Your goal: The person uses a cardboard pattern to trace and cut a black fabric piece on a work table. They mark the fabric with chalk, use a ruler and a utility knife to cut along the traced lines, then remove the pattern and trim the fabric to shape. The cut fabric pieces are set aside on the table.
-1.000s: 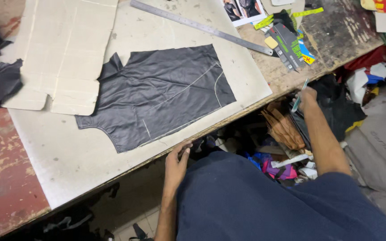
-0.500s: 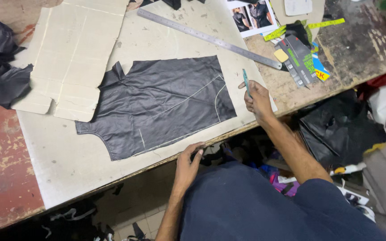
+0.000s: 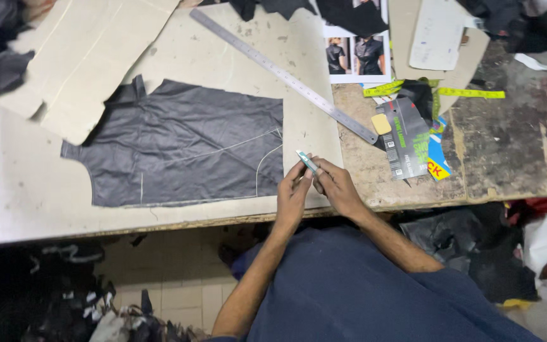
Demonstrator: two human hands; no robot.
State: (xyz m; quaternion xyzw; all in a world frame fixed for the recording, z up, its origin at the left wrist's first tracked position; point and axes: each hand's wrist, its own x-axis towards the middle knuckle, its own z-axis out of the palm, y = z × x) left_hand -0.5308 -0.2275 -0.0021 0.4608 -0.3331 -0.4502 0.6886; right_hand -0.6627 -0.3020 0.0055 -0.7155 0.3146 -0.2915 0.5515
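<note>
Both hands have come together just right of the dark fabric piece point(image 3: 178, 145) — a second ago they were apart. The right hand point(image 3: 337, 187) and left hand point(image 3: 294, 193) now pinch a slim teal tool point(image 3: 306, 161) between fingertips — work on the fabric looks close.

A dark grey flat packet point(image 3: 405, 136) with green print lies on the table right of the metal ruler point(image 3: 283, 74); a small yellow block point(image 3: 382, 123) sits on its top corner; a blue and yellow card point(image 3: 437, 155) peeks out from under its right side; 1 printed sheet point(image 3: 354, 56) with 2 photos of dark shirts lies above them.
</note>
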